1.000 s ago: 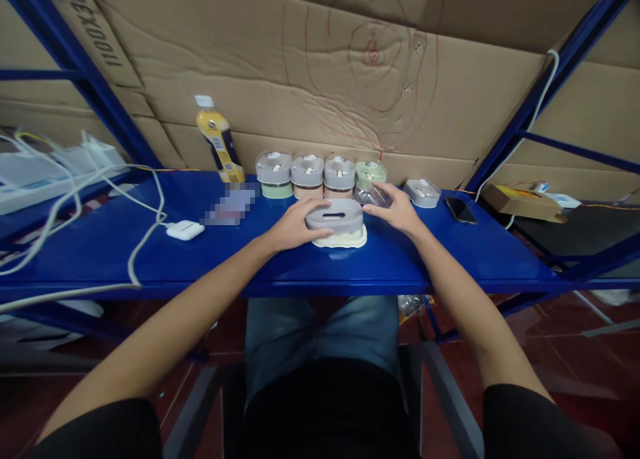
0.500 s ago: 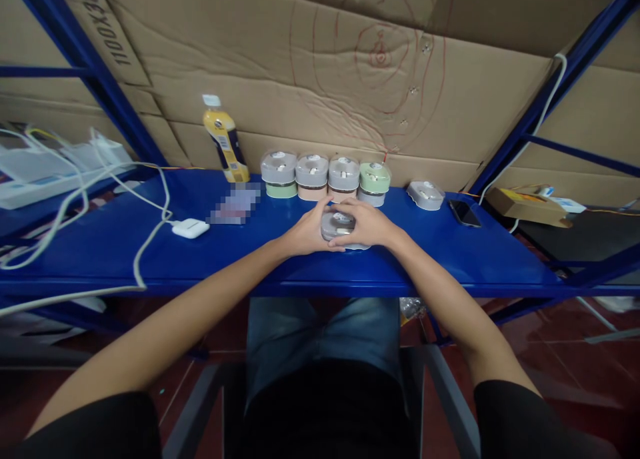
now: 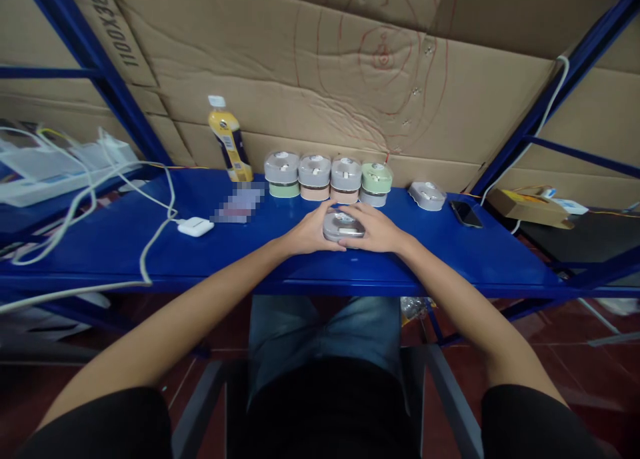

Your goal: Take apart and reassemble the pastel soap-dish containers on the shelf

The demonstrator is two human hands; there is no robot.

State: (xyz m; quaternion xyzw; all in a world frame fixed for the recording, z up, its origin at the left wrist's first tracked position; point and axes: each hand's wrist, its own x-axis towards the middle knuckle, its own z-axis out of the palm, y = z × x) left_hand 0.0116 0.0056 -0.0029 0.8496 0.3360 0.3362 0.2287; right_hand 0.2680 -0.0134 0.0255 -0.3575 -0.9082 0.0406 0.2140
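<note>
The rounded grey container with a clear lid (image 3: pixel 343 226) sits near the blue metal table's (image 3: pixel 450 252) front edge, gripped between the left hand (image 3: pixel 311 234) at its nine o'clock and the right hand (image 3: pixel 375 228) at three, their fingers hiding its rim and most of its base. Beyond, towards twelve o'clock, stand stacked pastel containers (image 3: pixel 314 172), their lid labels too small to read.

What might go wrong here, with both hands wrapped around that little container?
The clear-topped container might slip if the left hand and right hand squeeze unevenly. A backward nudge might topple the two-tier stacks just behind the fingers. Over on the left, a tug on the looped white cable might drag the small white case.
</note>
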